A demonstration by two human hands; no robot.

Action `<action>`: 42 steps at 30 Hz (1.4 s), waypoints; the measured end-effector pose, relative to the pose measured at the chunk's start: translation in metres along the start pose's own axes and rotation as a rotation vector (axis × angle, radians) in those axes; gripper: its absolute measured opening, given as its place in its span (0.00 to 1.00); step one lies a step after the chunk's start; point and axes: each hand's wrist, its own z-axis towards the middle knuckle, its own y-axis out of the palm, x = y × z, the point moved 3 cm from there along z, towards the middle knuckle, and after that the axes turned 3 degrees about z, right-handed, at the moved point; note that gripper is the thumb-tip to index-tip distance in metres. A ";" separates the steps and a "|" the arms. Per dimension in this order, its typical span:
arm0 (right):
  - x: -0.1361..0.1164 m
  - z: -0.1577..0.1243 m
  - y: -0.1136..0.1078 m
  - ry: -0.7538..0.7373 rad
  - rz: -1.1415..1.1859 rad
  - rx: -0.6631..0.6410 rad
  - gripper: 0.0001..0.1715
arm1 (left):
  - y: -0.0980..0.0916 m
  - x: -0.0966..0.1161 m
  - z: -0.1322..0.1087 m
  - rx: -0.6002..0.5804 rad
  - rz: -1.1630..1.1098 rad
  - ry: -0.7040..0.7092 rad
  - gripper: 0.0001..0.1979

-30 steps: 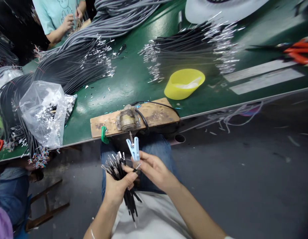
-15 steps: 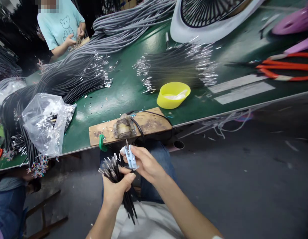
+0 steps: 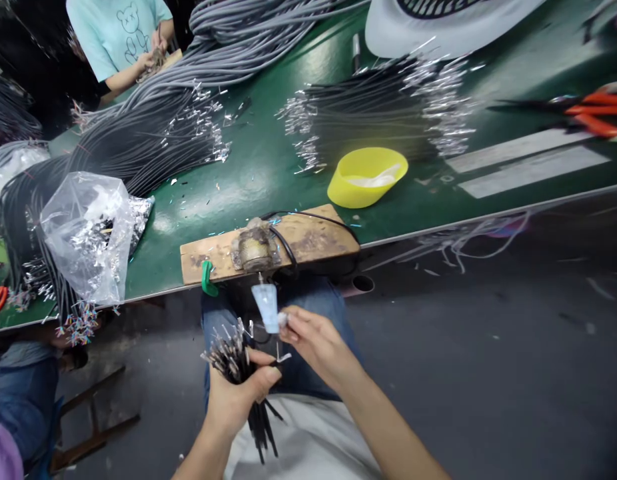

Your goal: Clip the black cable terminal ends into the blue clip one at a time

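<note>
My left hand [image 3: 233, 393] is closed around a bundle of short black cables [image 3: 258, 427], whose stripped silvery ends [image 3: 228, 353] fan out above the fist. Between thumb and forefinger one cable end shows a bent bare wire [image 3: 283, 359]. My right hand [image 3: 311, 340] is just right of a light blue plastic clip [image 3: 266, 308], its fingers bent together; something small and whitish shows at their tips. The clip looks smeared and sits at the shaft of a small motor [image 3: 255, 248], apart from my left hand.
The motor is fixed on a wooden board [image 3: 313, 233] at the table edge, beside a green clamp [image 3: 207, 279]. Behind lie a yellow dish [image 3: 361, 190], cut cables [image 3: 368, 107], a plastic bag [image 3: 88, 233] and orange-handled scissors [image 3: 593, 110]. A co-worker [image 3: 123, 40] handles something across the table.
My right hand has let go of the blue clip and moved slightly right. The clip, clear before, is now smeared. My left hand still grips the cables.
</note>
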 end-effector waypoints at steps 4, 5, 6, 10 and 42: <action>0.009 -0.005 0.008 0.019 -0.139 -0.119 0.22 | -0.001 -0.016 -0.008 -0.050 -0.033 -0.085 0.19; 0.012 -0.005 0.012 0.036 -0.125 -0.169 0.25 | -0.001 -0.019 -0.008 -0.060 -0.043 -0.098 0.19; 0.015 -0.005 0.015 0.057 -0.100 -0.217 0.26 | -0.001 -0.021 -0.008 -0.067 -0.055 -0.107 0.19; 0.027 -0.004 0.018 0.152 -0.006 -0.279 0.23 | -0.005 -0.025 0.000 -0.059 -0.114 -0.108 0.20; 0.002 -0.025 0.026 -0.711 -0.895 0.084 0.15 | -0.010 -0.026 0.012 -0.051 -0.029 -0.018 0.16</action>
